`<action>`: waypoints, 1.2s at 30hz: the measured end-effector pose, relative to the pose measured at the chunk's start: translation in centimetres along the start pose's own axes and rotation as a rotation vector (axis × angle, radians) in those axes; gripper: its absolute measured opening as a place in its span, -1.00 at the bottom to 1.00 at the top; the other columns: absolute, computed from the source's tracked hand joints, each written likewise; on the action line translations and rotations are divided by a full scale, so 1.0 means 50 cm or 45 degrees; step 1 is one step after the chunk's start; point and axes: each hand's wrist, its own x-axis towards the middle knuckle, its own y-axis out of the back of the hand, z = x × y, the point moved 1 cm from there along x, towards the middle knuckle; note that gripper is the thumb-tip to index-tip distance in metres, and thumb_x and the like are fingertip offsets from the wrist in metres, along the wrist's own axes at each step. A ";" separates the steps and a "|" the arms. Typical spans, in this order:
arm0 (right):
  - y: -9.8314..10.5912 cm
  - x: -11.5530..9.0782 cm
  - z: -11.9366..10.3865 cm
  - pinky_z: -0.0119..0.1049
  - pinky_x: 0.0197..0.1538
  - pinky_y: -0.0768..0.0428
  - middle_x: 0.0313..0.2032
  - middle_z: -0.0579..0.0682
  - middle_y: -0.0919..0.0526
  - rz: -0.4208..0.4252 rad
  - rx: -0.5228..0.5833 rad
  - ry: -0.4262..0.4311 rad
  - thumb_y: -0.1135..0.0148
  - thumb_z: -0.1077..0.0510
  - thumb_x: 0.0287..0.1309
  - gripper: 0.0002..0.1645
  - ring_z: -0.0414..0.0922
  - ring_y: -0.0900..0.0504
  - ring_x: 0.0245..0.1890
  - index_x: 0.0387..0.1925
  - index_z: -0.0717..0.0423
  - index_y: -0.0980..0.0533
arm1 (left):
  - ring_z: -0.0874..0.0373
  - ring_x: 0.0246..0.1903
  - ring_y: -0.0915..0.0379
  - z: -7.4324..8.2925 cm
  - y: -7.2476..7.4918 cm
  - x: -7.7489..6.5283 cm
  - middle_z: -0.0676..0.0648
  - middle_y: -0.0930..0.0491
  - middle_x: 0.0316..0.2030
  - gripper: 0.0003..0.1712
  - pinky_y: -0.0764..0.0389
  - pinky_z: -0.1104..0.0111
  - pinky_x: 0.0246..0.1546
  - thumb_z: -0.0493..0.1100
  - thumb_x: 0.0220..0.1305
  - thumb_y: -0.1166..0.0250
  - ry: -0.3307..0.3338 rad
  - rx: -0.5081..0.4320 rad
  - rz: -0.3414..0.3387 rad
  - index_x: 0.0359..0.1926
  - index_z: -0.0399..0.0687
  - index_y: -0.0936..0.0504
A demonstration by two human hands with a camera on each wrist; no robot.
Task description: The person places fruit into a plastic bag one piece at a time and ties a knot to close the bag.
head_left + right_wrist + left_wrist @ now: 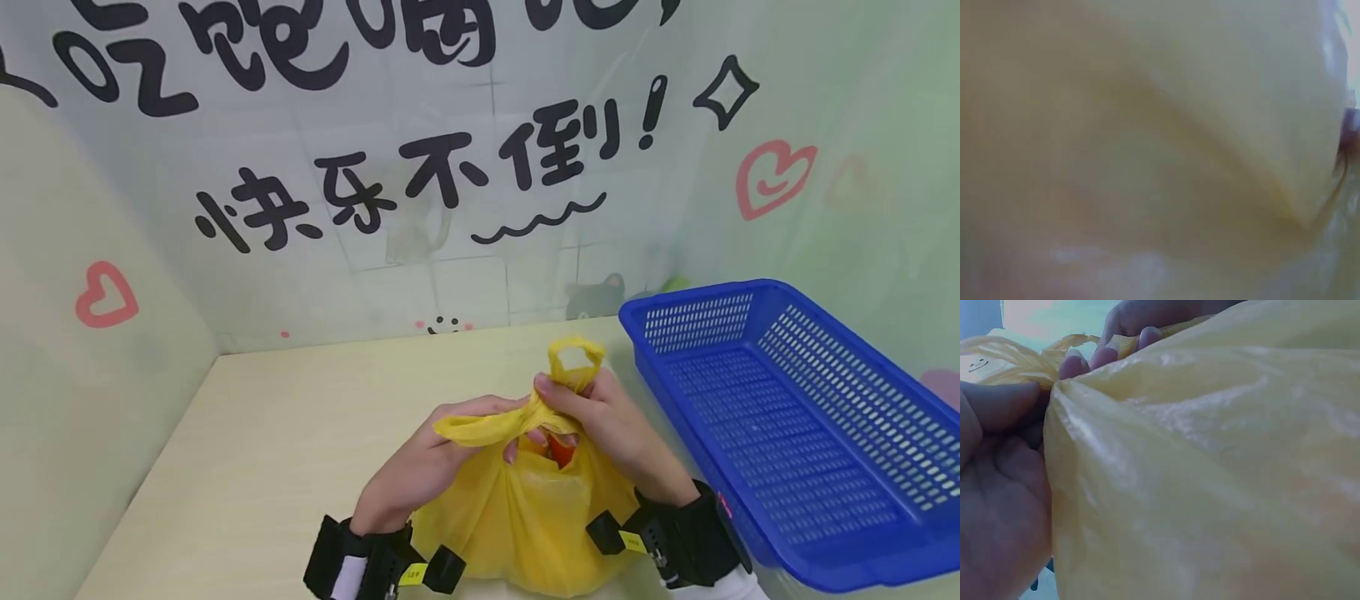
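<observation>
A full yellow plastic bag (517,533) stands at the table's front, its neck gathered and its handle loops sticking up and to the left. My left hand (423,462) pinches the gathered plastic on the left side, thumb against the folds in the left wrist view. On the other side my right hand (611,425) grips the neck below the upright loop, thumb on top. Through a gap under the neck shows something red-orange (560,451); its kind is hidden. Blurred bag plastic (1179,144) fills most of the right wrist view.
A blue plastic basket (720,467) with slotted walls is at the right, close beside my right forearm. The pale table (277,442) reaches back to a wall covering (465,292) with black lettering and pink hearts.
</observation>
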 end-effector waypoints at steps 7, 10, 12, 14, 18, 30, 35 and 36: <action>-0.001 -0.001 -0.004 -0.37 -0.21 -0.65 -0.36 0.02 -0.51 0.055 -0.094 -0.006 -0.06 0.02 0.43 -0.66 -0.13 -0.62 -0.36 -0.11 0.26 -0.37 | 0.18 -0.31 -0.41 -0.005 -0.013 0.011 -0.02 -0.45 -0.37 -0.51 -0.43 0.39 -0.07 0.01 0.53 0.02 -0.095 -0.056 0.112 0.22 -0.22 -0.52; -0.001 -0.001 -0.004 -0.36 -0.20 -0.65 -0.34 0.03 -0.51 0.062 -0.107 -0.009 -0.05 0.01 0.43 -0.65 -0.12 -0.62 -0.35 -0.09 0.26 -0.36 | 0.21 -0.38 -0.40 -0.011 -0.019 0.018 -0.05 -0.43 -0.44 -0.55 -0.44 0.43 -0.17 -0.07 0.53 0.01 -0.165 -0.064 0.171 0.14 -0.35 -0.54; -0.001 -0.002 -0.003 -0.35 -0.20 -0.66 -0.34 0.02 -0.52 0.063 -0.096 -0.003 -0.05 0.01 0.43 -0.65 -0.11 -0.63 -0.34 -0.08 0.27 -0.37 | 0.22 -0.41 -0.40 -0.016 -0.022 0.023 -0.10 -0.45 -0.47 -0.57 -0.44 0.44 -0.21 -0.10 0.53 0.00 -0.190 -0.065 0.213 0.09 -0.39 -0.55; 0.000 -0.002 -0.002 -0.35 -0.21 -0.66 -0.35 0.01 -0.52 0.069 -0.083 -0.005 -0.05 0.01 0.43 -0.65 -0.11 -0.63 -0.35 -0.08 0.27 -0.37 | 0.23 -0.42 -0.41 -0.018 -0.024 0.026 -0.14 -0.49 -0.46 -0.56 -0.44 0.46 -0.24 -0.09 0.52 -0.02 -0.186 -0.082 0.233 0.08 -0.40 -0.57; 0.001 -0.003 -0.003 -0.37 -0.24 -0.65 -0.37 -0.01 -0.51 0.084 -0.073 -0.004 -0.06 0.01 0.43 -0.66 -0.12 -0.61 -0.37 -0.11 0.26 -0.37 | 0.23 -0.40 -0.38 -0.017 -0.021 0.023 -0.08 -0.50 -0.43 -0.49 -0.44 0.46 -0.23 -0.07 0.54 0.03 -0.174 -0.125 0.196 0.18 -0.44 -0.51; -0.006 -0.001 -0.005 -0.31 -0.29 -0.68 -0.43 -0.04 -0.54 0.054 -0.116 0.101 -0.07 0.11 0.43 -0.74 -0.15 -0.62 -0.44 -0.17 0.29 -0.39 | 0.29 -0.50 -0.43 -0.006 -0.023 0.030 0.15 -0.61 -0.51 -0.75 -0.50 0.49 -0.37 -0.23 0.34 -0.25 -0.085 -0.038 0.357 -0.15 -0.39 -0.70; -0.007 -0.003 -0.007 -0.31 -0.38 -0.64 -0.47 0.04 -0.53 0.145 -0.306 0.205 -0.11 0.15 0.39 -0.78 -0.17 -0.58 -0.50 -0.24 0.29 -0.45 | 0.30 -0.56 -0.44 0.004 -0.028 0.032 -0.03 -0.70 -0.42 -0.78 -0.53 0.48 -0.45 -0.24 0.22 -0.38 -0.006 0.084 0.428 -0.14 -0.26 -0.73; -0.008 -0.004 -0.007 -0.32 -0.38 -0.63 -0.48 0.05 -0.53 0.173 -0.356 0.243 -0.13 0.16 0.37 -0.80 -0.18 -0.57 -0.50 -0.26 0.27 -0.47 | 0.29 -0.55 -0.47 0.005 -0.029 0.032 -0.10 -0.73 -0.37 -0.78 -0.57 0.46 -0.44 -0.23 0.22 -0.39 0.012 0.116 0.436 -0.13 -0.25 -0.72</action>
